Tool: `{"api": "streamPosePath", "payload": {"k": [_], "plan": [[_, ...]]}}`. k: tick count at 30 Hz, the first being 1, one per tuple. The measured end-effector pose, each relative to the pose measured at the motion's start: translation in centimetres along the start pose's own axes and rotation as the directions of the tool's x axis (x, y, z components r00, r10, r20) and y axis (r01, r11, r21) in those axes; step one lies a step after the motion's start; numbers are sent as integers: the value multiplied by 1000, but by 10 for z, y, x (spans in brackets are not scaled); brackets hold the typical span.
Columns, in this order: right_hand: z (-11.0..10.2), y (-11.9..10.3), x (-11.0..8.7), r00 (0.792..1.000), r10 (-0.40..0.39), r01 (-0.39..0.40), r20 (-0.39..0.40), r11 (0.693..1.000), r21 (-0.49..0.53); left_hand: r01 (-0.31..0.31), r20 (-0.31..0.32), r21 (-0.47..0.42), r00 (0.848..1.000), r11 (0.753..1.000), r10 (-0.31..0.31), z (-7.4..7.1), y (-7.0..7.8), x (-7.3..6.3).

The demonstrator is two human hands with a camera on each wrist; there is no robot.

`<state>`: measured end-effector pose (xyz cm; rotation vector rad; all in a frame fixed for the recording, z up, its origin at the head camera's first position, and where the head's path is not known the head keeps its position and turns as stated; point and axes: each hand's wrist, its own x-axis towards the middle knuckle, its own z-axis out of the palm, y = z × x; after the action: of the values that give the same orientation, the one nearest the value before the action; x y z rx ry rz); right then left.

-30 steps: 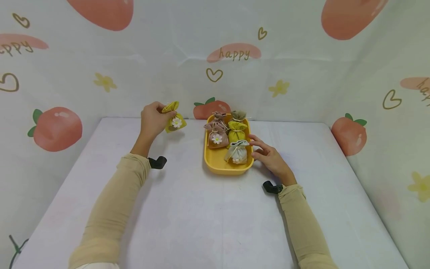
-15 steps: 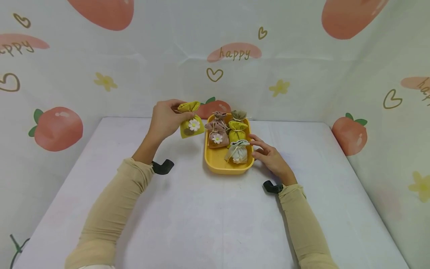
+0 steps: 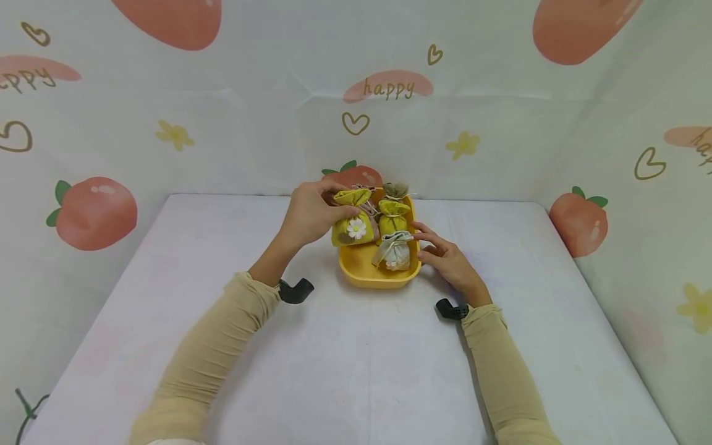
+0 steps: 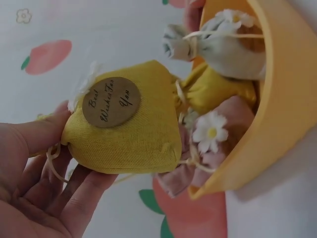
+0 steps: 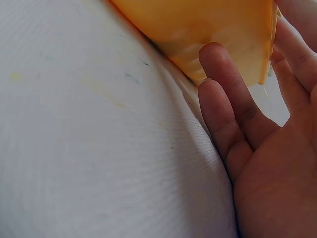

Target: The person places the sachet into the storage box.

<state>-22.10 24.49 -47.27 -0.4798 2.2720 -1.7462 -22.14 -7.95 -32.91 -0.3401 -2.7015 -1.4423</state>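
My left hand (image 3: 311, 213) pinches a yellow drawstring pouch (image 3: 342, 235) by its gathered neck, over the left side of a yellow tray (image 3: 356, 276). A white flower decorates it, and the left wrist view shows a round brown "Best Wishes For You" sticker (image 4: 113, 102). Inside the tray, a pale grey-white pouch (image 3: 396, 252), another yellow pouch (image 3: 392, 221) and an olive pouch (image 3: 396, 191) line the right side. Pink pouches (image 4: 234, 110) at the left are mostly hidden in the head view. Relaxed fingers of my right hand (image 3: 453, 267) touch the tray's right side.
A white cloth (image 3: 334, 358) covers the table under the tray. Behind it rises a white backdrop (image 3: 267, 111) printed with peaches, hearts and flowers. Black wrist cameras (image 3: 296, 291) sit below both hands.
My left hand has carried the yellow pouch rightward and down, from beside the tray to over its left side, covering the pink pouches. The right hand has stayed at the tray.
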Motion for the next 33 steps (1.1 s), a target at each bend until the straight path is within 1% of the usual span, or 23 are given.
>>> {"api": "streamPosePath", "payload": {"k": [4,10,16,22,31,33], "plan": [[0,0,0,1000,3,-3,0,1000,-8,4,8,23,1000,1000,-4,11,0,-1],[0,0,0,1000,8,-8,-2,1000,-19,36,13,6,999,999,-36,23,-2,0],[-1,2,-1,1000,5,-5,-7,1000,-18,60,26,5,998,998,-60,31,-9,2],[0,2,1,1000,19,-19,-8,1000,-22,78,38,-5,996,997,-77,37,-17,2],[1,-2,0,1000,31,-31,-6,999,-36,72,64,60,995,996,-76,49,-26,0],[1,-3,0,1000,29,-29,-8,999,-36,58,76,84,995,995,-65,51,-28,0]]}}
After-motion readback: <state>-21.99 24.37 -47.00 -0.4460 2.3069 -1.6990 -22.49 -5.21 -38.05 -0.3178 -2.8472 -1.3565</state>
